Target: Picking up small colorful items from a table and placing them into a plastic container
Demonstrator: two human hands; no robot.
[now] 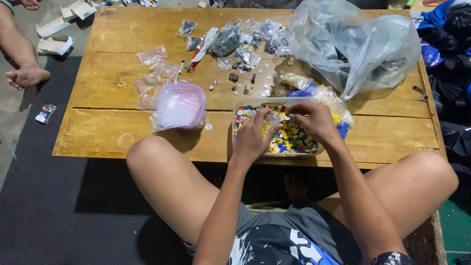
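- We see both hands over a clear tub (239,104) of mixed-colour buttons (294,137), near the bench (117,132) front edge, w/ our knees either side.
- Left hand (253,136): fingers curled, pinching a small clear baggie (273,119) above the buttons.
- Right hand (312,119): fingertips pinched at the baggie's mouth; can't tell what's betw. them.
- Pink-lidded tub (180,105) just left; big clear bag (358,46) behind right.

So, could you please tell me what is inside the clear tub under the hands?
The tub holds small round pieces in yellow, blue, red and white. The left hand and right hand cover its middle.
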